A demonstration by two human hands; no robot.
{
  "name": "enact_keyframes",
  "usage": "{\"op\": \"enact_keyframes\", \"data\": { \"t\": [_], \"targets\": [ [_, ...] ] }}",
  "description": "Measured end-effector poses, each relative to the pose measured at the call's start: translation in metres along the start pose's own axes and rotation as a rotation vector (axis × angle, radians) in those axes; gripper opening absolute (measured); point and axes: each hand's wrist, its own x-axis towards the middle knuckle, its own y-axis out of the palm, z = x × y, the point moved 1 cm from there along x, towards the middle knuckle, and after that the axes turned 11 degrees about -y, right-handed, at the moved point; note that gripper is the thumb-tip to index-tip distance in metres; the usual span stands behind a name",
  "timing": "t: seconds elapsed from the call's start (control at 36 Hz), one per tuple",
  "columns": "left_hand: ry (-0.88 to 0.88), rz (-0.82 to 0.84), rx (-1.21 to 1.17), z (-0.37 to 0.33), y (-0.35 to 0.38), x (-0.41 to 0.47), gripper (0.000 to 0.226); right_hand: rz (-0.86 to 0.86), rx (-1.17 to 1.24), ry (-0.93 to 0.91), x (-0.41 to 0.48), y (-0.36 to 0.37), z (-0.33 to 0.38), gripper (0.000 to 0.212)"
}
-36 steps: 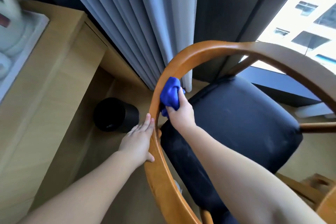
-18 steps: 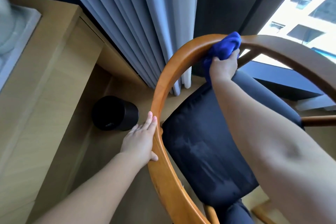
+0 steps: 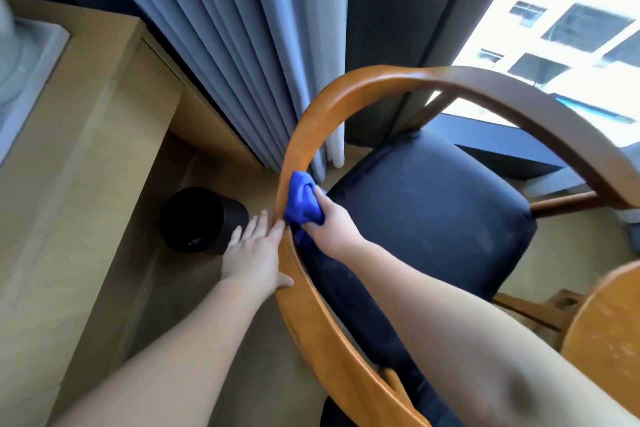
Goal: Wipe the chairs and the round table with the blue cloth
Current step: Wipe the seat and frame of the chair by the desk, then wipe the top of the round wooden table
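A wooden chair with a curved orange-brown back rail (image 3: 311, 107) and a black seat cushion (image 3: 429, 204) stands below me. My right hand (image 3: 329, 224) grips the bunched blue cloth (image 3: 301, 199) and presses it against the inner side of the rail on the left. My left hand (image 3: 254, 251) rests flat on the outer side of the same rail just below the cloth, fingers straight and thumb on the rail's top. Part of a round wooden table (image 3: 606, 340) shows at the lower right.
A black cylindrical bin (image 3: 202, 218) stands on the floor left of the chair, under a light wooden desk (image 3: 72, 156). Grey curtains (image 3: 242, 45) hang behind the chair. A bright window (image 3: 571, 21) is at the upper right.
My right hand has swept the blue cloth from the top of the rail back down its left side, close to my left hand. My left hand has stayed on the rail.
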Motion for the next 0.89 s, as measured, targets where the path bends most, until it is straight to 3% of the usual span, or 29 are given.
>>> {"op": "enact_keyframes", "data": {
  "t": [0.17, 0.28, 0.47, 0.61, 0.75, 0.89],
  "targets": [
    [0.003, -0.053, -0.207, 0.012, -0.001, -0.055, 0.08, 0.024, -0.032, 0.045, -0.064, -0.02, 0.008, 0.073],
    [0.118, -0.102, -0.297, 0.016, -0.015, -0.094, 0.066, -0.026, -0.035, 0.023, -0.109, -0.043, 0.03, 0.072],
    [0.427, -0.238, -0.51, -0.016, -0.064, -0.167, 0.076, -0.213, 0.087, -0.13, -0.206, -0.085, 0.095, 0.042],
    [0.689, -0.239, -0.545, -0.05, -0.08, -0.225, 0.092, -0.325, 0.23, -0.217, -0.281, -0.108, 0.131, 0.038],
    [0.821, -0.215, -0.668, -0.084, -0.08, -0.277, 0.102, -0.284, 0.37, -0.286, -0.359, -0.128, 0.136, 0.056],
    [0.941, -0.135, -0.757, -0.121, -0.058, -0.329, 0.078, -0.288, 0.347, -0.271, -0.444, -0.143, 0.107, 0.078]
  ]
}}
